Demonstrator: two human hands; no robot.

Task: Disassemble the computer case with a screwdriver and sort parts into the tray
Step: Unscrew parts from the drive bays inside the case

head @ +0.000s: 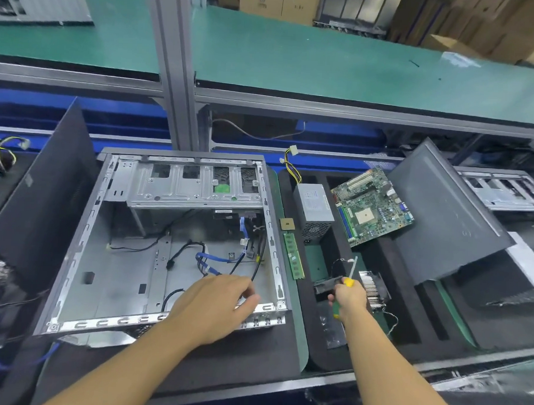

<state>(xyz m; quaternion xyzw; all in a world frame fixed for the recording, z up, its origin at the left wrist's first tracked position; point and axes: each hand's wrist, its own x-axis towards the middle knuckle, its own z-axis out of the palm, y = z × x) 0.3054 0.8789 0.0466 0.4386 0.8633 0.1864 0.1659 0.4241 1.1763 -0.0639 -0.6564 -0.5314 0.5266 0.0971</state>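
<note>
Computer case (166, 244) lies on its side w/ the lid off, on a black mat (253, 354), just left of the tray (407, 315). Inside it: blue cables (214, 258) & black cables (196, 244). Left hand (215, 307) is over the case's near right corner. Its fingers are bent & blurry, so can't tell if they pinch a black cable. Right hand (348, 297) is over the tray, fingers wrapped round a screwdriver (349, 282) w/ a yellow-green handle. In the tray: power supply (314, 204), motherboard (372, 207), RAM stick (294, 255), small square chip (287, 224) & a heatsink (373, 288) just right of the right hand. A gray side panel (442, 216) rests tilted over the tray's right part.
</note>
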